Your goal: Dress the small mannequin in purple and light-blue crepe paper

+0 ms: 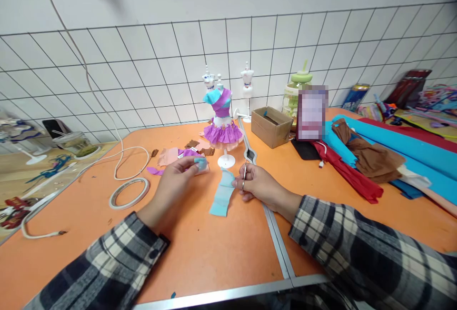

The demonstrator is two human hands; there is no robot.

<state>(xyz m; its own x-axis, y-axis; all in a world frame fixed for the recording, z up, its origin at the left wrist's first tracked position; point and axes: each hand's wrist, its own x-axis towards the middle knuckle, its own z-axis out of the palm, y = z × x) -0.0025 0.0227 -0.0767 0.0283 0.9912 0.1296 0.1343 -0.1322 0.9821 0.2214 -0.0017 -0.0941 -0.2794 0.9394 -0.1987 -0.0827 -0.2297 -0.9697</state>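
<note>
Between the fingertips of my left hand (178,176) is a small light-blue paper piece (201,163). My right hand (260,185) has its fingers closed around scissors (244,176), and its thumb and fingertip also touch a longer light-blue crepe paper strip (223,195) that hangs down toward the table. Just beyond both hands stands a small dress form (222,129) on a white round base. It wears a blue and purple top and a ruffled purple skirt.
Paper scraps (168,156) lie behind my left hand, with a tape roll (129,193) and white cable (117,167) further left. A cardboard box (271,131), propped phone (311,115) and crepe paper rolls (410,148) are at right. A metal seam (276,238) crosses the orange table.
</note>
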